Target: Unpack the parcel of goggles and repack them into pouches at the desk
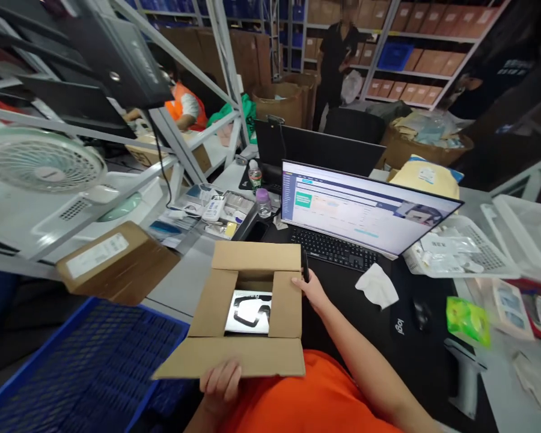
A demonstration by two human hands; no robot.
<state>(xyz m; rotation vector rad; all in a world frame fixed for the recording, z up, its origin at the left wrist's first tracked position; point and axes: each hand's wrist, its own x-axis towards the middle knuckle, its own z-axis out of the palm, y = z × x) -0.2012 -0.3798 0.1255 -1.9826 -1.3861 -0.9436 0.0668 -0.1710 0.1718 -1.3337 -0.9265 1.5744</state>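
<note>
An open cardboard box (256,356) is held in front of my orange shirt, its flaps folded outward. Inside lies a white printed box (251,313) with a black frame-like picture on it. My left hand (222,380) has its fingers curled over the near flap. At the box's right side, my right hand (314,291) is closed around a slim black tool (305,266), whose kind I cannot make out. Its thumb rests by the right flap.
A lit monitor (360,207) and keyboard (336,246) stand beyond. On the right are a crumpled tissue (377,285), mouse (420,314) and handheld scanner (465,376). A blue crate (85,361) and brown carton (117,261) are at left. People are in the background.
</note>
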